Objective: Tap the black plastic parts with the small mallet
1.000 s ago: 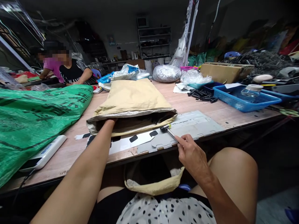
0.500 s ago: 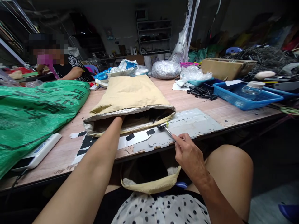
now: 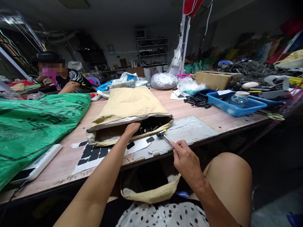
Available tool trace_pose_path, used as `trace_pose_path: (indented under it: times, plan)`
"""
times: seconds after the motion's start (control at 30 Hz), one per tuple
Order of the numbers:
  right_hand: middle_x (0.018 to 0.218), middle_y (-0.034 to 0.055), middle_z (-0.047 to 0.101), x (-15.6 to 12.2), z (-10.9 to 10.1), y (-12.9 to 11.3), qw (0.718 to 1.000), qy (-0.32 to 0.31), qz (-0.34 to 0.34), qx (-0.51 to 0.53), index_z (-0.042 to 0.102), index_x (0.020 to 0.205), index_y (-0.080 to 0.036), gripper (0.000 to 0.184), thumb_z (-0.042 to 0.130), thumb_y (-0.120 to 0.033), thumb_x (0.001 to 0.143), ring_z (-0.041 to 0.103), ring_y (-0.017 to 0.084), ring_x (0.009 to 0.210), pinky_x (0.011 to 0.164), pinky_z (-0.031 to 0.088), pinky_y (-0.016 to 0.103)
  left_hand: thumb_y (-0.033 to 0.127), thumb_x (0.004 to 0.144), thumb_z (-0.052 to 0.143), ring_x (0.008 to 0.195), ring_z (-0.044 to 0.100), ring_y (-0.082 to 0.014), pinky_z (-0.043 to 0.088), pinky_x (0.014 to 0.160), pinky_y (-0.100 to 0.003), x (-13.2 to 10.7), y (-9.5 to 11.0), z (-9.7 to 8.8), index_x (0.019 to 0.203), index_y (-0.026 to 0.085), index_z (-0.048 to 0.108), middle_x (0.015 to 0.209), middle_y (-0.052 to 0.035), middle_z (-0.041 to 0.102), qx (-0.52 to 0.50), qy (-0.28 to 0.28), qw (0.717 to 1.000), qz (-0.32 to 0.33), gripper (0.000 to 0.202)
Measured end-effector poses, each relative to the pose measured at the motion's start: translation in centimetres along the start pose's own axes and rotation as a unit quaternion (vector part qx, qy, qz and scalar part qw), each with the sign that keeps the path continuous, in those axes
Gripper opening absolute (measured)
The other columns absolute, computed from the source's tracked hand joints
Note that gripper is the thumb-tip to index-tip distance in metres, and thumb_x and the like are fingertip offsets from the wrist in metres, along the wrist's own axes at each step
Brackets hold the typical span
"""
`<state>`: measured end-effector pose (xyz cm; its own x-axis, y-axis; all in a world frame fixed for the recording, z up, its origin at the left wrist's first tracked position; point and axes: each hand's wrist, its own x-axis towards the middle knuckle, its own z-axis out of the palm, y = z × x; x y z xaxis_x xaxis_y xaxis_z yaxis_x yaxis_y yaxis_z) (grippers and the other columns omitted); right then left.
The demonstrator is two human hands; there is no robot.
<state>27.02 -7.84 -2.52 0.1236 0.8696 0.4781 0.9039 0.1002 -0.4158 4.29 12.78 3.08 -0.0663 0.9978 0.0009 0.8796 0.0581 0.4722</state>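
Note:
A tan sack point(image 3: 132, 102) lies on the table with its mouth facing me, small black parts point(image 3: 148, 127) showing inside. My left hand point(image 3: 133, 127) is at that mouth, its fingers hidden in the dark of the opening. A small hammer point(image 3: 167, 137), with a metal handle and a head partly black and partly yellow, is gripped by my right hand point(image 3: 188, 156). Its head is over the grey board point(image 3: 189, 127) at the table's front edge. White sheets with black stickers point(image 3: 92, 153) lie partly under the sack.
A green printed sack point(image 3: 42, 110) and a white device point(image 3: 39, 164) occupy the left. Blue baskets point(image 3: 236, 107), loose black pieces point(image 3: 197, 101) and a cardboard box point(image 3: 213, 79) stand right. A co-worker point(image 3: 71, 83) sits across the table. A tan bag point(image 3: 151, 197) hangs open below the edge.
My left hand has drawn partly out of the sack and shifted right, so its back now shows. My right hand keeps the hammer nearly in place. The view has tilted up.

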Motion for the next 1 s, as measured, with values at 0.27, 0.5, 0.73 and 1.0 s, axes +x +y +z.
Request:
trace_pose_path:
  times: [0.27, 0.5, 0.73, 1.0]
  plan:
    - [0.106, 0.0039, 0.063, 0.0, -0.3, -0.2, 1.000, -0.003, 0.005, -0.004, 0.069, 0.124, -0.026, 0.037, 0.047, -0.016, 0.096, 0.066, 0.014, 0.087, 0.072, 0.048, 0.023, 0.055, 0.088, 0.059, 0.092, 0.069, -0.0346, 0.049, 0.075, -0.037, -3.1, -3.0, -1.6, 0.090, 0.016, 0.075, 0.086, -0.0135, 0.074, 0.018, 0.075, 0.997, 0.007, 0.043]
    - [0.105, 0.0042, 0.064, 0.1, -0.4, -0.2, 1.000, -0.003, 0.002, -0.008, 0.069, 0.124, -0.026, 0.038, 0.045, -0.015, 0.096, 0.066, 0.014, 0.086, 0.072, 0.048, 0.023, 0.053, 0.088, 0.059, 0.116, 0.051, -0.0387, 0.042, 0.097, -0.047, -6.7, -2.1, -0.3, 0.094, 0.021, 0.074, 0.104, -0.0168, 0.065, 0.086, 0.202, 0.974, 0.057, 0.036]
    - [0.106, 0.0036, 0.063, 0.0, -0.5, -0.3, 1.000, -0.005, 0.004, -0.010, 0.069, 0.124, -0.026, 0.038, 0.047, -0.015, 0.096, 0.066, 0.014, 0.085, 0.070, 0.047, 0.023, 0.041, 0.078, 0.069, 0.108, 0.053, -0.0428, 0.043, 0.089, -0.051, -7.5, -1.3, 0.2, 0.073, 0.018, 0.075, 0.096, -0.0186, 0.068, 0.134, 0.147, 0.977, 0.074, 0.024]
    - [0.105, 0.0036, 0.064, 0.2, -0.4, 0.0, 1.000, -0.010, 0.010, 0.011, 0.069, 0.124, -0.025, 0.037, 0.048, -0.016, 0.095, 0.066, 0.014, 0.086, 0.072, 0.048, 0.024, 0.033, 0.085, 0.065, 0.098, 0.059, -0.0283, 0.045, 0.087, -0.038, -11.7, -3.7, -1.1, 0.098, 0.023, 0.075, 0.093, -0.0059, 0.075, -0.009, 0.162, 0.975, 0.152, 0.019]
